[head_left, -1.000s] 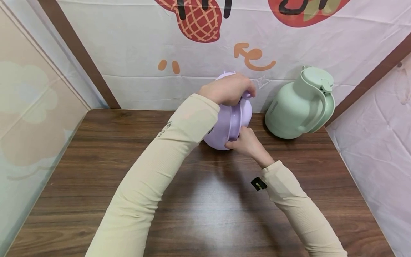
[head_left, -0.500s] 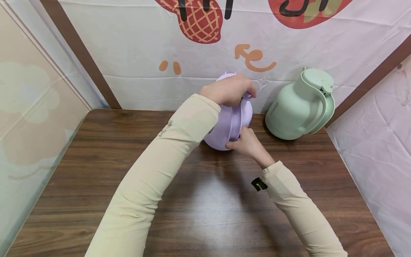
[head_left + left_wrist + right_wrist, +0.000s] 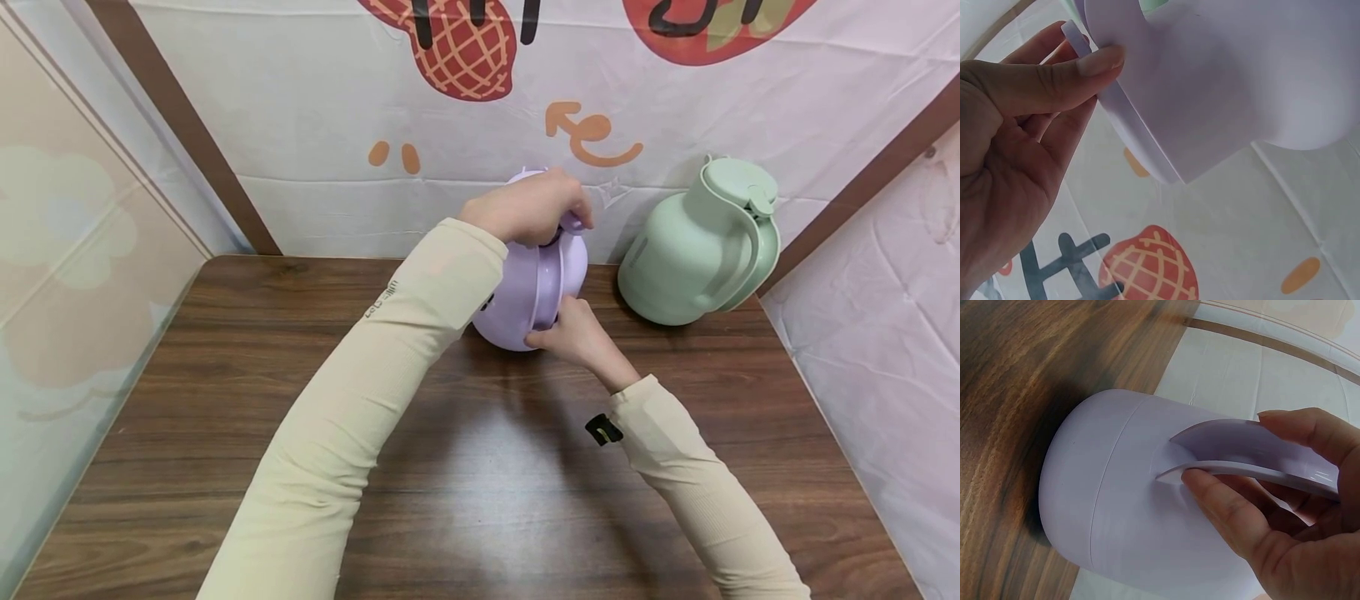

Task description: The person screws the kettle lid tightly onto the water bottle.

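A lilac thermos jug [image 3: 517, 300] stands upright at the back of the table. My left hand [image 3: 528, 208] lies across its top and hides much of it in the head view. In the left wrist view, that hand's thumb [image 3: 1100, 62] and fingers pinch the rim of the jug's lid [image 3: 1141, 140]. Lower down, my right hand [image 3: 573, 333] grips the jug's handle [image 3: 550, 287]. The right wrist view shows the fingers and thumb round the handle [image 3: 1241, 450], with the jug's rounded base on the wood.
A pale green thermos jug [image 3: 686, 250] stands to the right, its handle facing right. The brown wooden table [image 3: 225, 433] reaches back to a white printed cloth wall [image 3: 322, 208]. A pinkish cloth [image 3: 885, 317] borders the right side.
My left hand has shifted very slightly left at the top of the jug, and a little more dark shows beside the lid's tab. The right hand keeps its grip on the handle.
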Demonstrator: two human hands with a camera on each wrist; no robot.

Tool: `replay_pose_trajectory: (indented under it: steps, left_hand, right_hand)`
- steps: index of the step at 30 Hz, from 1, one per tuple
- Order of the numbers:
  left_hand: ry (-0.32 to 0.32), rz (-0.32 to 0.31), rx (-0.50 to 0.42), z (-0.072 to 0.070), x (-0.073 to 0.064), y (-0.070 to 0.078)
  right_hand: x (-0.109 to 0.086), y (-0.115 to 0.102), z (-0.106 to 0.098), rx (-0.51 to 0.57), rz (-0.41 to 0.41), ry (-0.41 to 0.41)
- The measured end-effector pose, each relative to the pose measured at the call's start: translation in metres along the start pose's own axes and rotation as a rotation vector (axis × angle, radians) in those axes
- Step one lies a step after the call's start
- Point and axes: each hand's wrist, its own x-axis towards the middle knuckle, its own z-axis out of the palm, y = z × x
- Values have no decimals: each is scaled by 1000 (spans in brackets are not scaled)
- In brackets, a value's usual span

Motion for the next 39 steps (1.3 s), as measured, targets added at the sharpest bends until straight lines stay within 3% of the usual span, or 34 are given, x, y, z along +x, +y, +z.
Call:
replay_pose_trajectory:
  steps: [21, 39]
  left_hand:
    - [10, 6, 24, -1, -2, -2]
    - [53, 40, -27, 2, -5, -7]
  right_hand:
    - [0, -1, 0, 0, -19, 15]
    - [0, -3, 0, -28, 8, 3]
